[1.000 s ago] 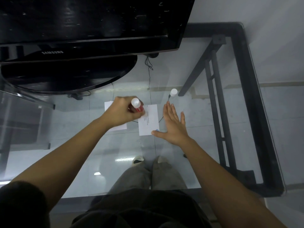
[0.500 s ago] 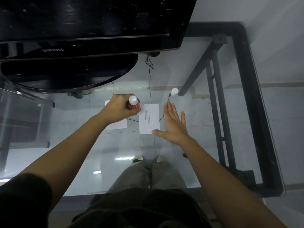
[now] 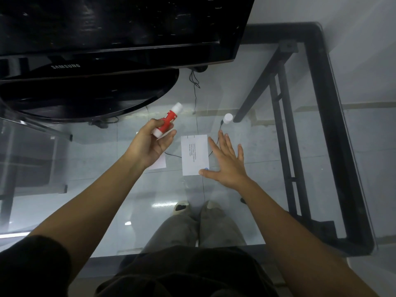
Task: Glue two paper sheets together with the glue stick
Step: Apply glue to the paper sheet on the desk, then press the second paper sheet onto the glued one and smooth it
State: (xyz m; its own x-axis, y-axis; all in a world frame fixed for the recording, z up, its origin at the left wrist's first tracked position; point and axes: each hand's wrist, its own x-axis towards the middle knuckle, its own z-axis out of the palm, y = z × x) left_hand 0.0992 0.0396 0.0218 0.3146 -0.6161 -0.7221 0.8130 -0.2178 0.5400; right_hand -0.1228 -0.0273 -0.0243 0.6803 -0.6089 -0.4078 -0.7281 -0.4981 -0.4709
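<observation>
My left hand (image 3: 150, 144) holds a red and white glue stick (image 3: 168, 122) lifted off the glass, tilted with its tip pointing up and away. A small white sheet with printed lines (image 3: 194, 154) lies flat on the glass table. My right hand (image 3: 227, 162) rests flat beside it, fingers spread, thumb pressing the sheet's lower right corner. A second white sheet (image 3: 159, 165) lies to the left, mostly hidden under my left hand and wrist. The white glue cap (image 3: 227, 118) stands on the glass beyond my right hand.
A black Samsung monitor (image 3: 111, 28) with a round base (image 3: 90, 95) stands at the back left of the glass table (image 3: 267, 200). The black table frame (image 3: 334, 133) runs along the right. A thin cable (image 3: 195, 93) trails over the glass. My legs show below.
My left hand has lifted the glue stick off the printed sheet and moved it left and back, turning its tip upward. My right hand has stayed on the sheet's corner.
</observation>
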